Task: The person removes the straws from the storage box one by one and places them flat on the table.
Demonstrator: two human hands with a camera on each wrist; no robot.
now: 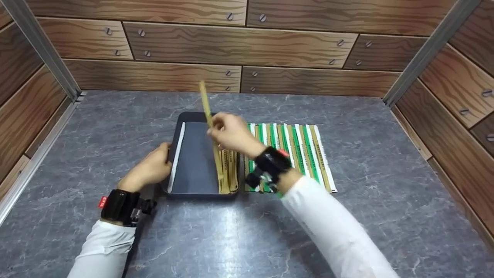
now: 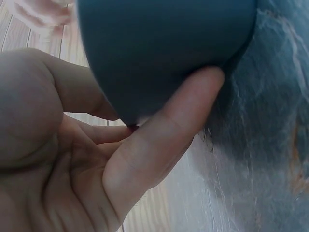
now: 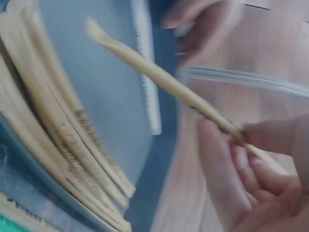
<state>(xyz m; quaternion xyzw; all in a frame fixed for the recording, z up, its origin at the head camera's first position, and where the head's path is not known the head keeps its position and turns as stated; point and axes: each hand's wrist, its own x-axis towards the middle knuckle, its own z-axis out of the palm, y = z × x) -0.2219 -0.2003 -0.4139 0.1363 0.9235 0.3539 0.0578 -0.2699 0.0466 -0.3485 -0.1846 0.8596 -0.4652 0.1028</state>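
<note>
In the head view a dark grey rectangular tray (image 1: pixel 200 154) lies on the table. My left hand (image 1: pixel 150 166) grips its left side; in the left wrist view the thumb (image 2: pixel 193 96) presses the outer wall (image 2: pixel 159 43). Above the tray, my right hand (image 1: pixel 233 131) pinches a slim tan paper-wrapped stick (image 1: pixel 205 102) between thumb and fingers, tilted with its far end raised. Several tan wrapped sticks (image 3: pixel 63 116) lie side by side along the tray's right wall. One white wrapped stick (image 1: pixel 176 156) lies along the left wall. Print shows on the wrappers.
Right of the tray, a row of green, tan and white wrapped sticks (image 1: pixel 305 154) lies on the grey marbled table (image 1: pixel 370 146), partly covered by my right wrist. Wood-patterned panels (image 1: pixel 239 42) stand at the back and sides, with metal corner posts (image 1: pixel 420 61).
</note>
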